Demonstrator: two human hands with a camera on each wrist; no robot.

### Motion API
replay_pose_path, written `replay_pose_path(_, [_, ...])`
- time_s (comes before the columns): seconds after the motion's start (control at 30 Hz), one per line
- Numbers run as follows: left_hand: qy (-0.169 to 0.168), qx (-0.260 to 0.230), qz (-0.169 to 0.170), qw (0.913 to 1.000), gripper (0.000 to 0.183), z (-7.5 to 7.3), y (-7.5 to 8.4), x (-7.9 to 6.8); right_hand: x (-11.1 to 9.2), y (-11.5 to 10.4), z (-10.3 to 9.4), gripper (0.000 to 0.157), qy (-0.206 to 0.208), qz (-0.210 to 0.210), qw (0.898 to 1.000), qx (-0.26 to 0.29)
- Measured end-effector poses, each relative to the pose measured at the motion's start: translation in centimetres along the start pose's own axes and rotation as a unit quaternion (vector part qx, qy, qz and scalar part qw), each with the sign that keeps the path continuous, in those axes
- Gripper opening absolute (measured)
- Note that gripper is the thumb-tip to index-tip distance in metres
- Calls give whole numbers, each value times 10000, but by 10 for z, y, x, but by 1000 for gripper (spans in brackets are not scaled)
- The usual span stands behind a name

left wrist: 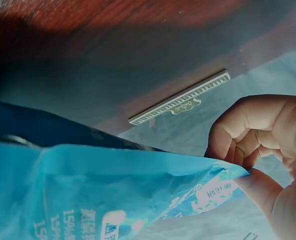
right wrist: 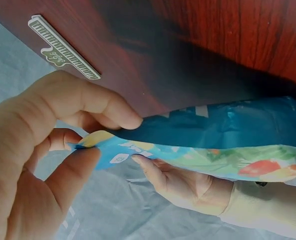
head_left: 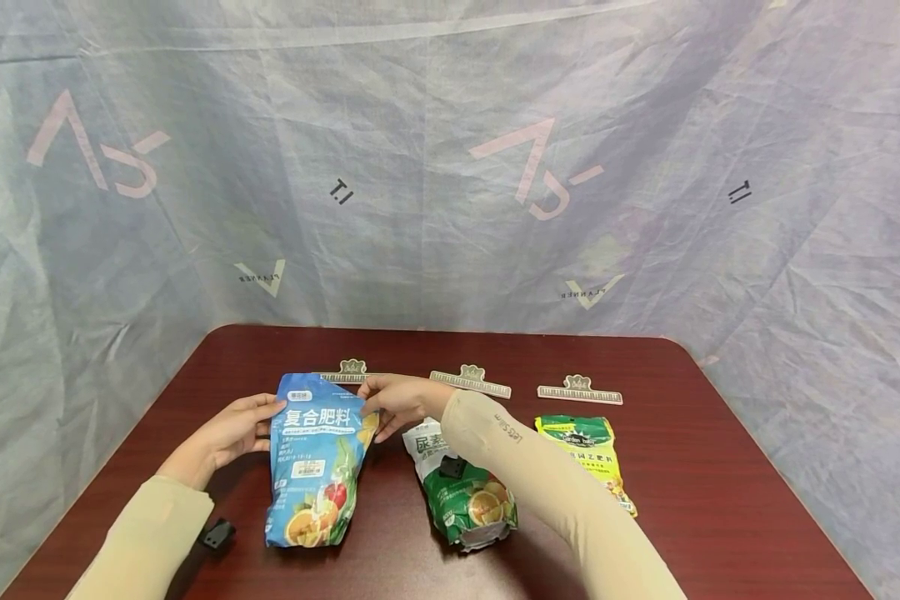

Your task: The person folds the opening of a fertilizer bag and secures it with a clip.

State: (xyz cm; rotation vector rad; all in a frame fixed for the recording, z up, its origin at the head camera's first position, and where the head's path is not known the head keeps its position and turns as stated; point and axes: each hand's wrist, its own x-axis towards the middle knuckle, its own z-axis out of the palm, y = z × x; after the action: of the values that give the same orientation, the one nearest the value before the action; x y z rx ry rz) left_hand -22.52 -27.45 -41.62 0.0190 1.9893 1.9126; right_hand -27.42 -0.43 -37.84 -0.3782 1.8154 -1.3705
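Note:
A blue fertilizer bag point(head_left: 315, 467) with fruit printed on it stands on the left part of the table, its printed front toward me. My left hand point(head_left: 234, 432) pinches its upper left edge. In the left wrist view, that thumb point(left wrist: 261, 192) lies on one face of the bag with curled fingers behind. On the opposite side, my right hand point(head_left: 401, 402) pinches the upper right edge between thumb and fingers. The right wrist view has the right hand point(right wrist: 48, 130) near, with the left hand beyond the bag.
A green and white bag point(head_left: 461, 500) lies in the middle, partly under the right forearm. Farther right is a yellow and green bag point(head_left: 581, 446). Long clips point(head_left: 471, 381) line the table's back. Small black objects point(head_left: 216, 533) show by both forearms. A grey cloth hangs behind.

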Motion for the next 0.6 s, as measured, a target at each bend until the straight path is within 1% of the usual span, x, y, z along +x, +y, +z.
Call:
replay_pose_path(0.17, [-5, -24, 36, 10000, 26, 1, 1, -1, -1, 1, -2, 9, -53, -79, 10000, 13])
replay_pose_path(0.6, [-1, -4, 194, 9998, 25, 3, 6, -1, -8, -3, -9, 11, 49, -217, 9995, 219])
